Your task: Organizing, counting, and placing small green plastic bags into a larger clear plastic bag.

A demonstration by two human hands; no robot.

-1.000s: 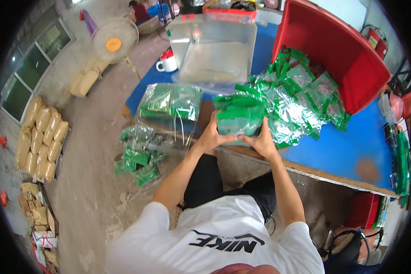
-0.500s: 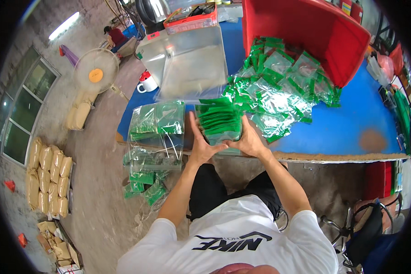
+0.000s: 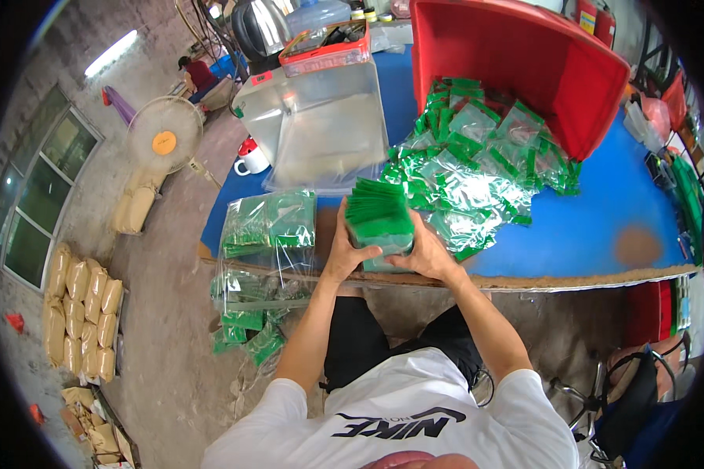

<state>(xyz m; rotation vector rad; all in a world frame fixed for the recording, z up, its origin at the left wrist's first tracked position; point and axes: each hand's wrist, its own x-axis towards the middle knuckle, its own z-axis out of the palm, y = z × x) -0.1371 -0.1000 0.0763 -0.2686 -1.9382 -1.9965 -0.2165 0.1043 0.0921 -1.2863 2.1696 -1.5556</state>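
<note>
A thick stack of small clear packets with green ends [image 3: 379,215] is gripped between my two hands above the table's front edge. My left hand [image 3: 346,248] presses its left side, thumb across the near face. Round the right side wraps my right hand [image 3: 425,248], its thumb also at the front. Left of the stack lies a clear plastic bag [image 3: 267,227] holding rows of similar packets, its lower part hanging over the edge. A loose heap of green-ended packets [image 3: 477,184] spreads to the right, spilling from a tipped red bin [image 3: 516,70].
Clear plastic bags [image 3: 332,133] lie on the blue table [image 3: 571,234] behind the stack. A red and white mug [image 3: 250,158], a kettle [image 3: 260,31] and a red tray [image 3: 325,51] stand toward the back left. A fan [image 3: 164,137] and several tan sacks [image 3: 82,305] are at left.
The stack's green ends have drawn together into a more even block in my hands. My view has tilted slightly, shifting the table lower in the picture.
</note>
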